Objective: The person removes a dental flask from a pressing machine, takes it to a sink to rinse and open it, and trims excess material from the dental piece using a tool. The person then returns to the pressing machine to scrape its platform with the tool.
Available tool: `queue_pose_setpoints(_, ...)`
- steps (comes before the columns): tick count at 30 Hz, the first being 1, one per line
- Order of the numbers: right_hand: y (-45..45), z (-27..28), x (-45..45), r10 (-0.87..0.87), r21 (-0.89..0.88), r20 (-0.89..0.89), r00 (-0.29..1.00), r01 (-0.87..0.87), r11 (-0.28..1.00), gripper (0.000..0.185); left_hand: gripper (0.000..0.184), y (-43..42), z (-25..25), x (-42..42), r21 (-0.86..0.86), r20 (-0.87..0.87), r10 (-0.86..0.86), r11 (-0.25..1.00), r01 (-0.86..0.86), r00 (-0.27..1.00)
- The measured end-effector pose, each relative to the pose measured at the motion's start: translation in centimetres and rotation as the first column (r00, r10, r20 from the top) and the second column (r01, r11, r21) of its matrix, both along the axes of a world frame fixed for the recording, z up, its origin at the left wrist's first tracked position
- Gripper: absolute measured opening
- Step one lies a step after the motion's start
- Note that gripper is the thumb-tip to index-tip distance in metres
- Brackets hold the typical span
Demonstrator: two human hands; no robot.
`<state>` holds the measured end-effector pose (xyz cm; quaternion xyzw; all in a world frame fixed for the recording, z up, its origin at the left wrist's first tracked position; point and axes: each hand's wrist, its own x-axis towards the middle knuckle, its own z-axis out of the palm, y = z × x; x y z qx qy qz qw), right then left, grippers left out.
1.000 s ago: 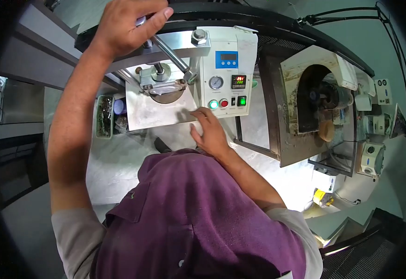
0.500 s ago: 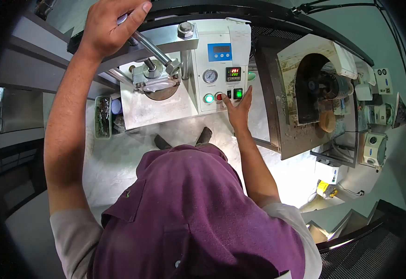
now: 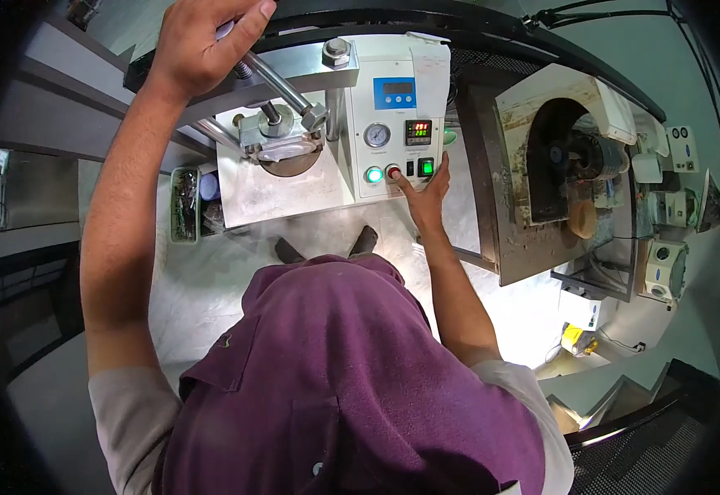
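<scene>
At the top left, my left hand (image 3: 199, 45) is closed round the upper end of a metal lever bar (image 3: 277, 82) on a screw press. Below the bar, the press's clamp (image 3: 282, 140) sits over a round plate (image 3: 292, 165). My right hand (image 3: 428, 196) is at the lower right of the white control box (image 3: 367, 74), fingers spread. Its thumb touches the red push button (image 3: 393, 172), while the other fingers lie along the box's right edge. A lit green button (image 3: 374, 175) and a lit green switch (image 3: 427, 167) are beside it.
The box carries a pressure gauge (image 3: 377, 134), a temperature display (image 3: 418, 132) and a blue timer panel (image 3: 395, 93). On the right stands a dirty, open-fronted machine (image 3: 533, 115) on a bench. A green bin (image 3: 184, 206) of scraps is left of the press.
The view has shifted slightly, so the machine appears a little further right. My left hand keeps its grip on the bar, and my right thumb stays at the red button.
</scene>
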<state>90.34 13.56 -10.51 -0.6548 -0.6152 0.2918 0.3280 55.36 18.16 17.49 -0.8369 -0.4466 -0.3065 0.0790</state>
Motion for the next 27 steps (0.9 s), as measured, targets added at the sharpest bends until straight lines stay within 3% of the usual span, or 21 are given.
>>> queue_pose_setpoints(3,0.0,0.1,0.0,0.002,-0.008,-0.007,1.000,-0.002,1.000,0.117,0.039,-0.3,0.5,0.2,-0.034,-0.054,0.050,0.998,-0.052,0.997)
queue_pose_setpoints(5,0.0,0.2,0.0,0.007,-0.010,-0.003,1.000,-0.007,1.000,0.117,0.036,-0.5,0.9,1.2,0.031,0.086,-0.033,0.999,0.030,0.996)
queue_pose_setpoints(27,0.0,0.0,-0.1,0.002,-0.005,-0.028,1.000,-0.002,1.000,0.113,0.037,-0.4,0.7,1.0,0.024,0.108,-0.030,0.999,0.028,0.994)
